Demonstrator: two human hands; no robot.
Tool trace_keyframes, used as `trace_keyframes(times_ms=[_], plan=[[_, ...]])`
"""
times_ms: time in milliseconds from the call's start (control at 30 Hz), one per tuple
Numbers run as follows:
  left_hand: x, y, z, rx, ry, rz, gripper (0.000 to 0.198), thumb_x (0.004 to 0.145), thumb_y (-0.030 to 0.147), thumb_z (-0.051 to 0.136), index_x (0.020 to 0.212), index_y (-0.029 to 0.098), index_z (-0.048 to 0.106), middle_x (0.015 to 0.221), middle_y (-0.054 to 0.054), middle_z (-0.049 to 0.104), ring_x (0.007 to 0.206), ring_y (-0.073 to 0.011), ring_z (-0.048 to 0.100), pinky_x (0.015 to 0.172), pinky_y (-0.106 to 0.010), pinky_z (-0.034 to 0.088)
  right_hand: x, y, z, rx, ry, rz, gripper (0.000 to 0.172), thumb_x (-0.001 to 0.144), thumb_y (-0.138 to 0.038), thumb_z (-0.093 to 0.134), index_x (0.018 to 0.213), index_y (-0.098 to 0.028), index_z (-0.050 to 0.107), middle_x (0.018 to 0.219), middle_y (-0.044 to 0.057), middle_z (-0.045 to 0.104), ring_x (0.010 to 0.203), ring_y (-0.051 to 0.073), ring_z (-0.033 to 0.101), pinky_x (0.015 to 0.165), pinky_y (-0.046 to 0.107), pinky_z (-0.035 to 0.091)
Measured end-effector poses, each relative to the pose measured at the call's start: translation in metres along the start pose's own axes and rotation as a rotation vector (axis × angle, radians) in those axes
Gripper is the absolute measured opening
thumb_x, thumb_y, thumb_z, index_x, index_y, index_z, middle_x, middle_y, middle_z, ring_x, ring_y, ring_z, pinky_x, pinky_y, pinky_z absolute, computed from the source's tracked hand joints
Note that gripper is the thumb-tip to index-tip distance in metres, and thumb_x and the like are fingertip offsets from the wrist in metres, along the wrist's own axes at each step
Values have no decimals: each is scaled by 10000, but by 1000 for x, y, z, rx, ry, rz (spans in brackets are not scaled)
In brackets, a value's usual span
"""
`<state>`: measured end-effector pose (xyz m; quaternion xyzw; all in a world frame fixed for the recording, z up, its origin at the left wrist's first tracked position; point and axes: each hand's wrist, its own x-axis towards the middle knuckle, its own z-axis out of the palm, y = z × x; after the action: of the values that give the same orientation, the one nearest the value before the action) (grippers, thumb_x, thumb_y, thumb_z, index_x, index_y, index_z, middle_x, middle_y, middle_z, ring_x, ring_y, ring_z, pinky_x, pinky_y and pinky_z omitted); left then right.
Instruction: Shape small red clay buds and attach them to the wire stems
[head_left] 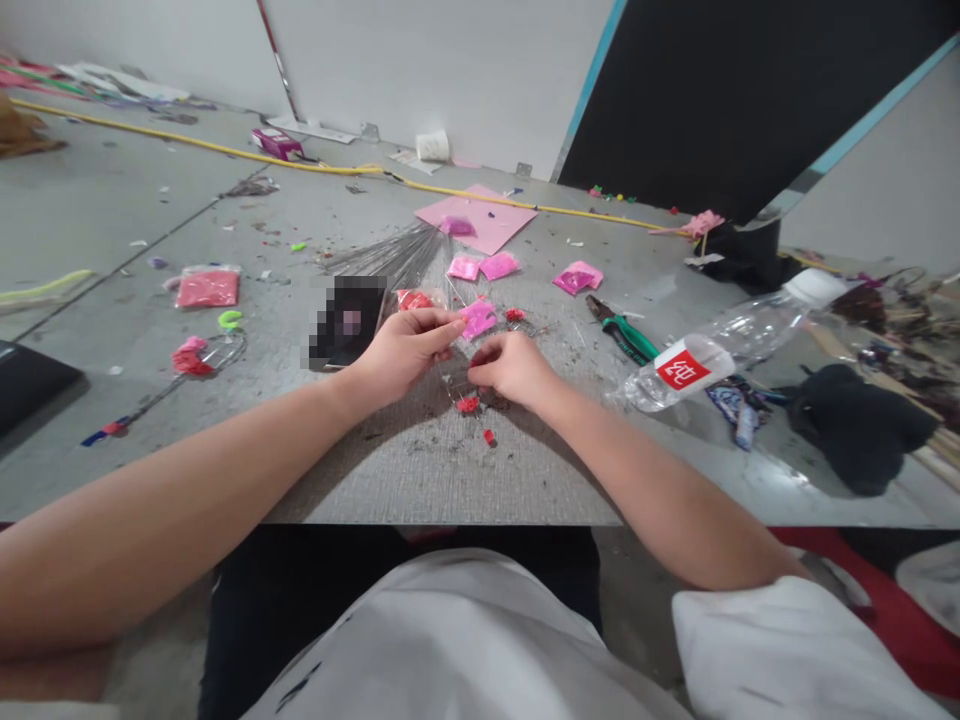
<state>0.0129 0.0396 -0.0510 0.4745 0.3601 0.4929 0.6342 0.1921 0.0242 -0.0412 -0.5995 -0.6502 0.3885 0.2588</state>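
Observation:
My left hand (409, 350) is over the middle of the table with thumb and forefinger pinched. A tiny orange-red bit shows at its fingertips, too small to name. Close on its right, my right hand (517, 372) is also closed in a pinch, and what it holds is hidden. Just below the fingertips is a thin wire piece with a red clay-like lump (467, 404); I cannot tell whether a hand touches it. A red crumb (489, 437) lies nearer me. Behind the hands are a pink packet (480, 318), a red packet (417, 300) and another red lump (514, 314).
Left of my hands lie a dark box (349, 320), a red packet (208, 288) and a wire piece with red lumps (192, 356). Right are green-handled pliers (630, 338), a tipped plastic bottle (739, 340) and dark cloth (862, 425). Thin wires (397, 255) fan out behind.

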Motion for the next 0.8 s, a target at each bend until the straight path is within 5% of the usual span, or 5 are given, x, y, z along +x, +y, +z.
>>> trace_keyframes(times_ms=[267, 500, 800], plan=[[0, -1, -4, 75, -93, 30, 343, 763, 438, 893, 828, 147, 723, 757, 5, 594, 662, -89, 538, 634, -242, 438, -2, 5, -6, 131, 179, -77, 137, 626, -216, 784, 705, -189, 675, 690, 4, 699, 626, 149, 604, 629, 306, 461], [-4, 1, 0, 137, -115, 51, 281, 824, 406, 847, 875, 156, 730, 776, 4, 611, 673, -96, 499, 639, -255, 384, -2, 13, -3, 339, 171, -113, 146, 632, -204, 754, 754, -191, 674, 643, -9, 677, 550, 137, 592, 540, 286, 458], [-1, 1, -1, 61, -155, 20, 288, 805, 387, 861, 905, 158, 718, 841, -14, 658, 713, -100, 548, 647, -242, 413, -7, 10, -7, 572, 189, -244, 187, 695, -262, 794, 806, -205, 655, 718, -18, 682, 618, 117, 624, 640, 304, 541]])
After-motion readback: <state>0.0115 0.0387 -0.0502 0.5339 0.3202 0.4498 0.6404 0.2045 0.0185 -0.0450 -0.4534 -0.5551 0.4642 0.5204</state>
